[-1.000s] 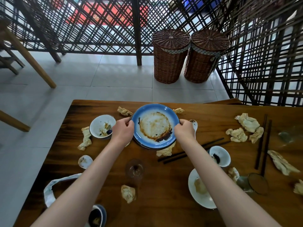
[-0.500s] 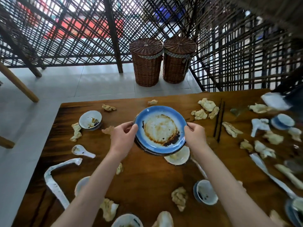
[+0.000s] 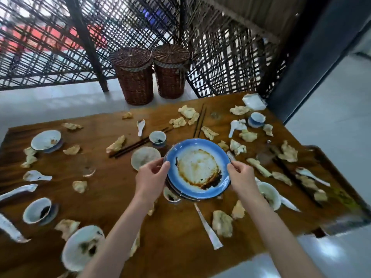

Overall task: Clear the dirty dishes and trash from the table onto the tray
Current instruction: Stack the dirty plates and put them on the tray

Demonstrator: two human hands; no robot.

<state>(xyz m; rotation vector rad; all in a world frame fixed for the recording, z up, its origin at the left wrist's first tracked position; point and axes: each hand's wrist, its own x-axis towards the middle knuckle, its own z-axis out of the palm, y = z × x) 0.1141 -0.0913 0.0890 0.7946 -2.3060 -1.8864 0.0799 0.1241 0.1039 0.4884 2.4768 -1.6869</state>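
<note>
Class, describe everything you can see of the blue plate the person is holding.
The blue plate is round and glossy, ceramic by its look, with a blue rim and a pale centre smeared with brown sauce. It is held roughly level over the wooden table; the left hand and right hand grip opposite edges. More rims show beneath it.

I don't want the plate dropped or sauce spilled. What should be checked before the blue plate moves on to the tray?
1. Left hand has a grip on the blue plate rim: ok.
2. Right hand has a grip on the opposite rim: ok.
3. Plate roughly level, sauce pooled near edge: ok.
4. More plates stacked underneath: cannot tell.
5. Tray at right free of clutter: not ok, napkins and chopsticks there.
</note>
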